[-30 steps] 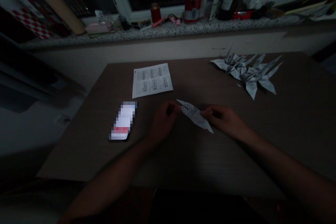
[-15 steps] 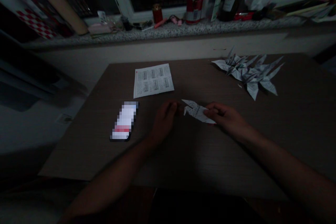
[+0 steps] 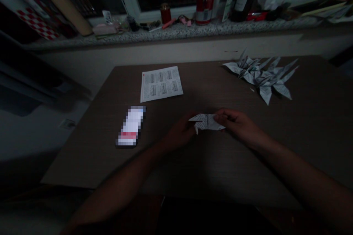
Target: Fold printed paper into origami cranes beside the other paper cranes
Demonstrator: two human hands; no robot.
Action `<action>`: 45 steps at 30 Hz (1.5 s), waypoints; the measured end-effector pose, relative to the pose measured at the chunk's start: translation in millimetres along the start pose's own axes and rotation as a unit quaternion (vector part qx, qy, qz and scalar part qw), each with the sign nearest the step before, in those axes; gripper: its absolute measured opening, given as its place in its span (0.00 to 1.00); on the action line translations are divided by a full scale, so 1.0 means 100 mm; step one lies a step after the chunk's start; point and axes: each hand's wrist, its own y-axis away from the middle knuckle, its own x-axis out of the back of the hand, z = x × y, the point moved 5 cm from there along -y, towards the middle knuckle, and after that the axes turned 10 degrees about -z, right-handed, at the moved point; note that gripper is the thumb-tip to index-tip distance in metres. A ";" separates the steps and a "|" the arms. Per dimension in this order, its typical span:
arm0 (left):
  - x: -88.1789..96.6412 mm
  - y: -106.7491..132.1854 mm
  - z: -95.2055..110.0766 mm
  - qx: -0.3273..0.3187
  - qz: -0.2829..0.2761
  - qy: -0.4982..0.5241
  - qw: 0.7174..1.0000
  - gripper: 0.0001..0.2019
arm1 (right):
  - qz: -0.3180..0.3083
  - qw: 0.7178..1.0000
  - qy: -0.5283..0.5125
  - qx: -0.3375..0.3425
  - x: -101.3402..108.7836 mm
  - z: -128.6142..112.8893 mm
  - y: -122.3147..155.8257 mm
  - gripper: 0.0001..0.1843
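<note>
A folded paper crane (image 3: pixel 206 122) made from printed paper is held up over the middle of the table. Its narrow points face left, one of them bent downward. My right hand (image 3: pixel 234 120) pinches the crane's right end between thumb and fingers. At the pointed end, my left hand (image 3: pixel 182 129) is closed against the crane, its fingertips partly hidden behind the paper and dim. At the back right of the table lies a cluster of several finished paper cranes (image 3: pixel 261 75).
A printed paper sheet (image 3: pixel 161 84) lies flat beyond my left hand. A lit phone (image 3: pixel 131 126) rests on the brown table (image 3: pixel 93 147) at the left. Along the granite windowsill (image 3: pixel 176 33) stand a red can (image 3: pixel 204 9), a jar (image 3: pixel 166 14), bottles and small clutter.
My left hand has moved right, from beside the crane to its pointed end. The crane has turned more level in my right hand, which has barely moved.
</note>
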 end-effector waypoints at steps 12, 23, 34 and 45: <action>0.00 -0.01 0.03 0.062 0.014 -0.019 0.998 0.14 | -0.003 1.000 0.031 0.006 0.02 -0.03 -0.01 0.21; 0.18 -0.02 0.05 0.110 0.066 -0.106 0.986 0.13 | 0.032 0.991 0.128 -0.006 0.18 0.04 -0.04 0.22; 0.25 0.00 0.03 0.134 0.063 -0.118 0.982 0.13 | 0.023 0.993 0.113 -0.001 0.22 0.03 -0.07 0.25; 0.28 0.00 0.02 0.133 0.057 -0.109 0.983 0.14 | 0.016 0.993 0.115 -0.008 0.27 0.04 -0.06 0.23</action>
